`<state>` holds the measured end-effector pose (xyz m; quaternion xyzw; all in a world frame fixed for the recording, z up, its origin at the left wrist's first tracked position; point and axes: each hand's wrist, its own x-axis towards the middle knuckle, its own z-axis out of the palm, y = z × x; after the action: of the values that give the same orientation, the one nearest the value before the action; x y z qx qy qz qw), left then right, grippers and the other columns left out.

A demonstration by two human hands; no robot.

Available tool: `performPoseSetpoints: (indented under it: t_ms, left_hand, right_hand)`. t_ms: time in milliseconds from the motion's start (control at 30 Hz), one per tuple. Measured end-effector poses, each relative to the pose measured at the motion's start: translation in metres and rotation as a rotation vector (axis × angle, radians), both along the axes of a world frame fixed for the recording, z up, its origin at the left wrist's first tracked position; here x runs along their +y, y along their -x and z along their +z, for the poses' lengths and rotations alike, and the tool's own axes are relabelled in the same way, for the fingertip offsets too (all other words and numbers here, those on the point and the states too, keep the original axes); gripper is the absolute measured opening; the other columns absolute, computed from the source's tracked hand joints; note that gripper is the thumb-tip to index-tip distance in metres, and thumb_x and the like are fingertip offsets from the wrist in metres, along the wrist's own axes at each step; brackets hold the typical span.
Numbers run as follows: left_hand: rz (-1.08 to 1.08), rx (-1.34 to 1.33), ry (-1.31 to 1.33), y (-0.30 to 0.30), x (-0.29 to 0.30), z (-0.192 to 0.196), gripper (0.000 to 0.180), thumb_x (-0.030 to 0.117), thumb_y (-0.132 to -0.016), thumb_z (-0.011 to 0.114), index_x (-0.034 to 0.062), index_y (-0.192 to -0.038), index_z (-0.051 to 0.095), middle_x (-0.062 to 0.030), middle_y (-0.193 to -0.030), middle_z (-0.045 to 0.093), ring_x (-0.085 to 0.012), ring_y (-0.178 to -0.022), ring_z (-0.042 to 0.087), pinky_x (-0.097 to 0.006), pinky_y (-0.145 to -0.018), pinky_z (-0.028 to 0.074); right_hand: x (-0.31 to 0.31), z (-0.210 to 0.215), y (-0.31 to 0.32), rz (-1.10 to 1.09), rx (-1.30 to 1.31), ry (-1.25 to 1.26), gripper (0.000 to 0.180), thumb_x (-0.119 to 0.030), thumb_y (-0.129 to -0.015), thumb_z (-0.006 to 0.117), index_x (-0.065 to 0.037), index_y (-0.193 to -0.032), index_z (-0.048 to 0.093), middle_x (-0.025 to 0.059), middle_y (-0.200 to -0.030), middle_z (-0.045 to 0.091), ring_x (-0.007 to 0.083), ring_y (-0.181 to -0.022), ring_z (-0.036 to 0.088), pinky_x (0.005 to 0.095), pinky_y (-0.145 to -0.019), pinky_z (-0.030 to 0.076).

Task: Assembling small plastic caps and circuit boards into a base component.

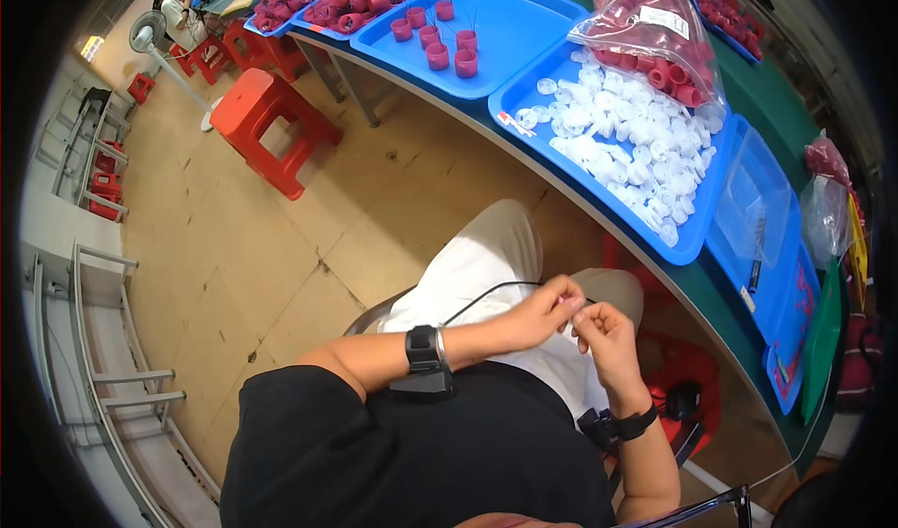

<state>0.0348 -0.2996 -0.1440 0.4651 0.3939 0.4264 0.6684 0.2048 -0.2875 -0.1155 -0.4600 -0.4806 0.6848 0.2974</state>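
My left hand and my right hand meet above my lap, fingertips close together. Both have their fingers closed in a pinch. A small pinkish bit shows at the left fingertips, too small to name; whatever the right fingers hold is hidden. A thin black cord arches from near the left wrist, past the left hand, toward the right fingers; I cannot tell whether either hand grips it. Beyond the hands, a blue tray holds many clear-white plastic discs, with a clear bag of crimson ring-shaped parts on top.
Another blue tray bears several crimson cups with thin wires standing up. Heaped crimson parts fill trays farther left. A pen lies in a blue tray at right. A red stool and a fan stand left.
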Motion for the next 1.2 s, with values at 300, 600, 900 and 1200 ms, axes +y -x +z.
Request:
performPoseSetpoints:
  t_ms: [300,600,900,1200]
  left_hand:
    - [0.724,1.163,-1.029,0.183,0.111,0.141,0.025,0.014,-0.084,0.070,0.0086,-0.108,0.066,-0.0068,-0.095,0.057,-0.0167,-0.076,0.056,-0.028,-0.069,0.048]
    - [0.459,1.630,-0.453,0.284,0.187,0.134,0.044,0.024,-0.083,0.069,0.0091,-0.122,0.058,-0.0189,-0.109,0.065,-0.0330,-0.102,0.062,-0.040,-0.086,0.049]
    - [0.803,1.758,-0.855,0.242,0.154,0.139,0.051,0.037,-0.083,0.068,0.0066,-0.122,0.055,-0.0139,-0.112,0.059,-0.0381,-0.108,0.057,-0.045,-0.089,0.047]
    - [0.554,1.689,-0.366,0.208,0.179,0.145,0.090,0.059,-0.075,0.069,0.0084,-0.141,0.035,-0.0240,-0.123,0.050,-0.0390,-0.108,0.059,-0.045,-0.089,0.049]
  right_hand:
    - [0.006,0.072,-0.007,0.148,-0.525,-0.983,0.010,-0.005,-0.078,0.071,-0.002,-0.078,0.061,0.0085,-0.070,0.060,0.0265,-0.059,0.057,0.0344,-0.055,0.044]
    - [0.007,0.081,-0.018,0.146,-0.575,-1.048,0.009,-0.004,-0.077,0.071,-0.003,-0.078,0.062,0.0090,-0.069,0.059,0.0268,-0.059,0.056,0.0353,-0.056,0.043]
    - [0.004,0.082,-0.031,0.089,-0.616,-0.978,0.008,-0.002,-0.077,0.070,-0.002,-0.079,0.062,0.0096,-0.071,0.062,0.0265,-0.060,0.057,0.0349,-0.056,0.044]
    - [0.007,0.083,-0.025,0.109,-0.604,-0.986,0.008,-0.002,-0.076,0.070,-0.002,-0.079,0.062,0.0095,-0.072,0.062,0.0266,-0.060,0.057,0.0351,-0.056,0.044]
